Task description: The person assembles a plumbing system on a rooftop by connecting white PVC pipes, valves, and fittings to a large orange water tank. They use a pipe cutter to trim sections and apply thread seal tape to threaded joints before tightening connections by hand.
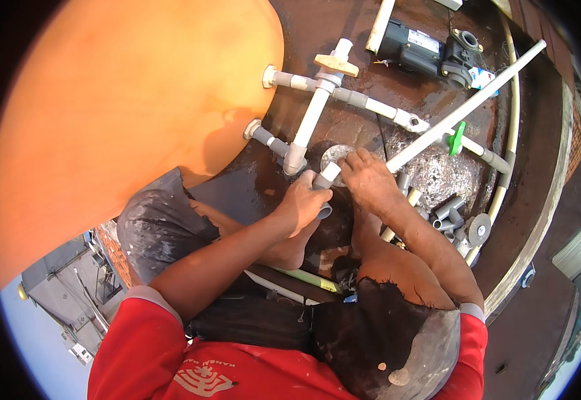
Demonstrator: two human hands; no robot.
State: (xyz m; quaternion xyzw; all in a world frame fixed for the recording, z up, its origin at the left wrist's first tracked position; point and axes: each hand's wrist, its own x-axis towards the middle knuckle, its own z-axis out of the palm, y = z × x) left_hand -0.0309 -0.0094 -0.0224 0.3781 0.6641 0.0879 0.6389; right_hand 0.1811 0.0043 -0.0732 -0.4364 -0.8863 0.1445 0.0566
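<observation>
My left hand [304, 202] is closed around a grey pipe fitting [324, 212] with a short white pipe piece [331, 171] standing out of its upper end. Right beside that white end is my right hand [370, 177], its fingers curled together. What its fingertips hold, if anything, is hidden. A long white pipe [464, 110] slants from the upper right down to the back of my right hand, where its lower end is hidden. Behind my fingers lies a round grey disc [336, 153].
A large orange tank [137, 100] fills the left, with two outlets joined to white and grey pipework [314, 117]. A green-handled valve [456, 139] and a black pump [414, 47] lie beyond. Loose grey fittings [447, 213] and a disc-fitted tool [478, 230] lie right of my leg.
</observation>
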